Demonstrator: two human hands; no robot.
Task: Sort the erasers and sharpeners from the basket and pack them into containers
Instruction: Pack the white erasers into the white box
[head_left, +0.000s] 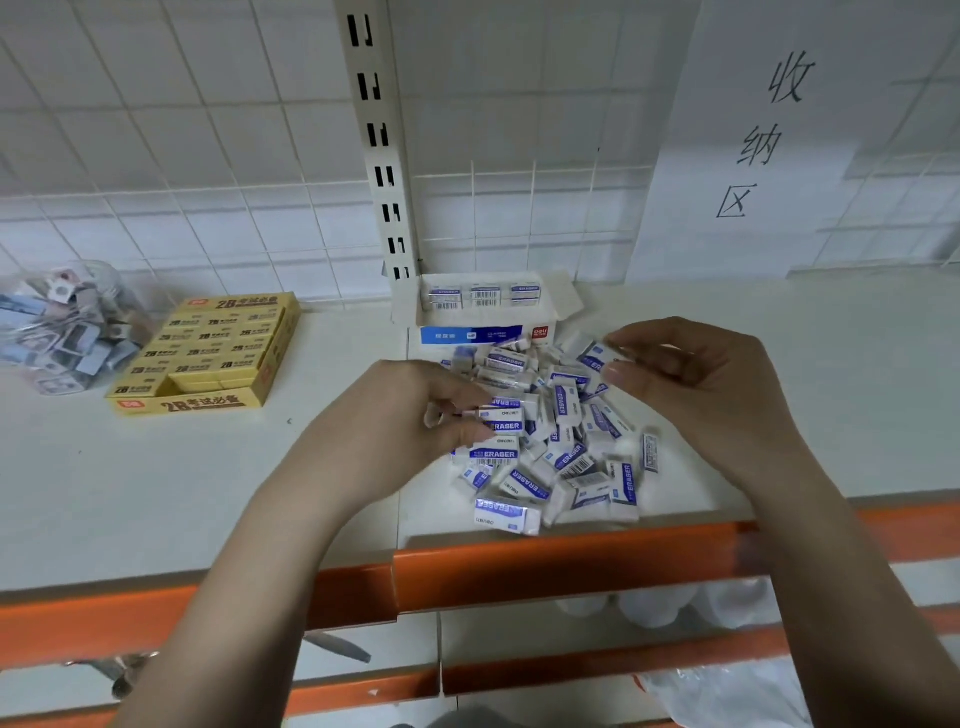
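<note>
Shelf (156, 493) (white, orange-edged), eraser pile (561, 441), grid wall (182, 156)

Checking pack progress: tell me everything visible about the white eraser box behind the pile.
The white box is cardboard by its look, with a blue label band and a red logo on its front. Its flaps are open. It stands on the shelf against the back wall, just behind the loose eraser pile. A row of three wrapped erasers shows inside. Neither hand touches it.

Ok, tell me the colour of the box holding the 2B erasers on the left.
Yellow, with dark lettering and small red logos; the 2B eraser box shows in the head view.
</note>
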